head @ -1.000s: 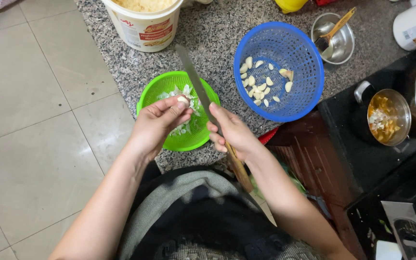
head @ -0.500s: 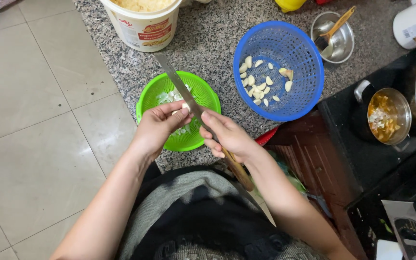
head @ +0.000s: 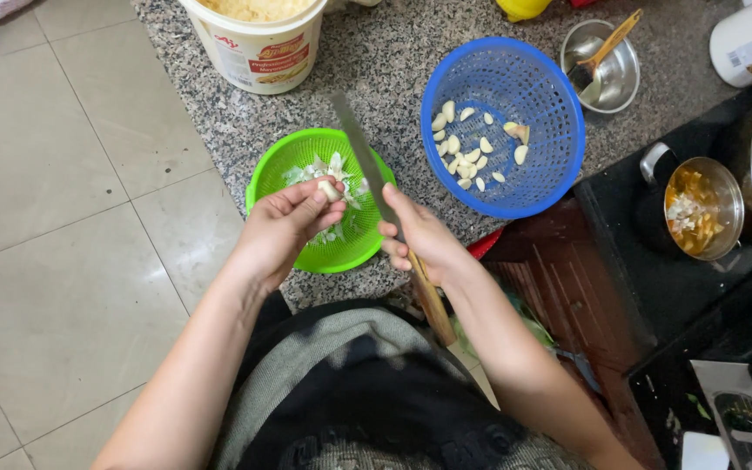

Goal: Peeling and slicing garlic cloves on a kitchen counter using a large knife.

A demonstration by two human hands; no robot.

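Observation:
My left hand [head: 285, 226] pinches a small garlic clove [head: 330, 189] over the green colander [head: 271, 165], which holds white garlic skins. My right hand [head: 419, 237] grips a long knife [head: 363, 161] by its wooden handle, the blade pointing away over the green colander's right rim, close beside the clove. To the right stands a blue colander [head: 550, 165] with several peeled garlic cloves [head: 467, 148] in it.
A white tub [head: 258, 43] of pale food stands at the back of the granite counter [head: 393, 61]. A steel bowl with a wooden spoon [head: 602, 65] sits behind the blue colander. A small pot [head: 698, 209] with food stands on the dark stove at right. Tiled floor lies left.
The knife blade has swung left and back again, now upright beside the clove. My left hand still holds the clove over the green colander, fingers slightly shifted.

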